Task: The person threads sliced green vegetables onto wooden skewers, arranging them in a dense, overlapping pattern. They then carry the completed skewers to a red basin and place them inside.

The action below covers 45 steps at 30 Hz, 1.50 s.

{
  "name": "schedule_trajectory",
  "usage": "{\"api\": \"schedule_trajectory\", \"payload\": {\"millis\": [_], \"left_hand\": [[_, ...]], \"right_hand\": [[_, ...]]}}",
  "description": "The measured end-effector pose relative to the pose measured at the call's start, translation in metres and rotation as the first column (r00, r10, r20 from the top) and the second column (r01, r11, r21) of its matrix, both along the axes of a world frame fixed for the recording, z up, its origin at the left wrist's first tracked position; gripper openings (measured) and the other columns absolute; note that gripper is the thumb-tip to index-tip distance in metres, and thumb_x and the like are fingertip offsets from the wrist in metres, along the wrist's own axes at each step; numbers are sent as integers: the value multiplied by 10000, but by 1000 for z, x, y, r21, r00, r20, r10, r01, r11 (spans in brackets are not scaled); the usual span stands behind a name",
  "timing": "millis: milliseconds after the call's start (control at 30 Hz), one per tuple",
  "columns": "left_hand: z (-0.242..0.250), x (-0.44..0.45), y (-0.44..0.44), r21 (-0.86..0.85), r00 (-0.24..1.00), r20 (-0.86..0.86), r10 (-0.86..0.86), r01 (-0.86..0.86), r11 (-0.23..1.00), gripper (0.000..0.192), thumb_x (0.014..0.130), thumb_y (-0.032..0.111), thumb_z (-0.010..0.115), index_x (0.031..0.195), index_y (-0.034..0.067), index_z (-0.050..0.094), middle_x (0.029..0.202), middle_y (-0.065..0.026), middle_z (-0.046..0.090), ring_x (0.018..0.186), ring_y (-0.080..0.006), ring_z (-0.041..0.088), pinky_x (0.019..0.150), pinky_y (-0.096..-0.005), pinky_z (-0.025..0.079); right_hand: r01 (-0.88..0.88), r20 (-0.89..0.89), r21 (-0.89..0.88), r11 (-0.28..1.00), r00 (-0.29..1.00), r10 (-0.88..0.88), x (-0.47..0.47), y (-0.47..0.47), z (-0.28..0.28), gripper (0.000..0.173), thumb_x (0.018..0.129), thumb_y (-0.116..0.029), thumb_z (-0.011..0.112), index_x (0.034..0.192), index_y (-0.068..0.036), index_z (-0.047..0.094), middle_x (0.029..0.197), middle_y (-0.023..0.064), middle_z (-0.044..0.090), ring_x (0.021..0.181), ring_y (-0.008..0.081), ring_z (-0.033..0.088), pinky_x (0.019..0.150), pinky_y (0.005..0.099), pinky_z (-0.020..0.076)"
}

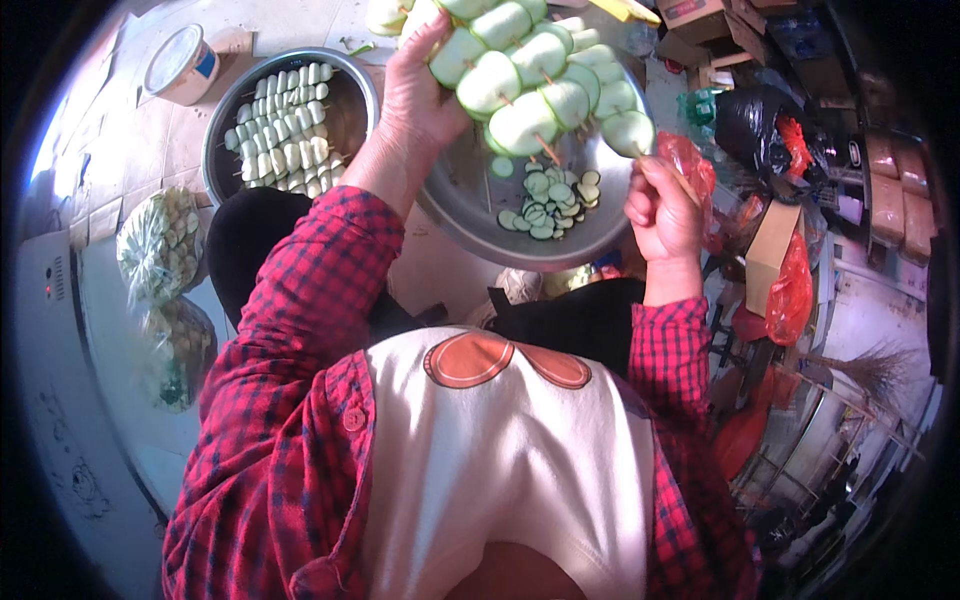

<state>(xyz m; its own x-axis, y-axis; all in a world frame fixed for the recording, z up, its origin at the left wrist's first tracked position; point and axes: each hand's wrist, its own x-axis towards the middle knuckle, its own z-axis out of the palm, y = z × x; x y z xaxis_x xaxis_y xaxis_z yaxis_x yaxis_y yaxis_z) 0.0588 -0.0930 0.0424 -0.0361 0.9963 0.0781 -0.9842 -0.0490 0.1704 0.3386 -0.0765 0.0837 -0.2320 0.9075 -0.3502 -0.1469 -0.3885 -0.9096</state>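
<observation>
My left hand [420, 101] grips a bunch of wooden skewers threaded with pale green vegetable slices [517, 86], probably zucchini. The bunch is held above a large metal basin [472, 232]. At its right side, my right hand [664, 206] pinches the lower end of one skewer [686, 184], whose nearest slice [628, 133] faces me. How far that skewer runs behind the others is hidden. Loose round slices [547, 202] lie in a heap on the basin floor. Left of my left forearm, a second metal basin [367, 86] holds rows of filled skewers [285, 131].
A lidded white bucket [180, 67] stands at upper left. Tied clear bags of slices [161, 240] sit left of my knee. To the right are a red plastic bag [686, 161], a black bag [757, 131], a cardboard box [772, 255] and a twig broom [870, 364].
</observation>
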Motion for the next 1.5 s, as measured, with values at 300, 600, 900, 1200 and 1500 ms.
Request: {"api": "schedule_trajectory", "payload": {"millis": [300, 600, 900, 1200, 1500], "left_hand": [[-19, 10, 5, -45, 995, -77, 64, -67, 997, 731, 875, 517, 635, 1411, 72, 416, 1385, -171, 499, 1264, -359, 495, 1093, -522, 373], [-9, 20, -3, -27, 1000, 9, -26, 26, 999, 874, 760, 566, 747, 1400, 65, 426, 1350, -150, 533, 1236, -324, 522, 1073, -501, 405], [-16, 23, -2, -14, 999, -24, -23, 23, 1000, 885, 746, 579, 752, 1391, 63, 437, 1337, -147, 547, 1228, -314, 535, 1058, -494, 428], [-19, 25, -3, -35, 999, -32, -25, 24, 999, 927, 751, 639, 696, 1422, 68, 407, 1390, -147, 505, 1258, -318, 507, 1080, -505, 400], [-24, 26, -2, 66, 997, 21, -74, 72, 995, 855, 780, 491, 757, 1416, 43, 401, 1385, -155, 499, 1253, -314, 509, 1080, -496, 400]], "right_hand": [[-145, -172, 179, 973, 969, 176, -20, -10, 52, 180, 906, -174, 630, 945, 2, 637, 760, 37, 567, 551, 98, 464, 494, 220, 370], [-238, -72, -16, 971, 969, 236, -59, -30, 47, 160, 861, -150, 680, 891, 5, 650, 683, 22, 561, 526, 79, 475, 460, 186, 363], [-355, 108, -44, 934, 928, 358, -54, -31, 45, 174, 859, -166, 676, 887, 5, 662, 697, 13, 590, 515, 40, 480, 457, 160, 345], [-350, 260, 44, 936, 908, 327, -54, -34, 42, 101, 892, -102, 642, 888, -2, 653, 707, 5, 586, 512, 34, 476, 447, 155, 341], [-344, 357, 42, 938, 882, 308, -55, -35, 40, 138, 877, -137, 656, 884, 0, 660, 630, -26, 547, 453, 26, 450, 418, 162, 320]]}}
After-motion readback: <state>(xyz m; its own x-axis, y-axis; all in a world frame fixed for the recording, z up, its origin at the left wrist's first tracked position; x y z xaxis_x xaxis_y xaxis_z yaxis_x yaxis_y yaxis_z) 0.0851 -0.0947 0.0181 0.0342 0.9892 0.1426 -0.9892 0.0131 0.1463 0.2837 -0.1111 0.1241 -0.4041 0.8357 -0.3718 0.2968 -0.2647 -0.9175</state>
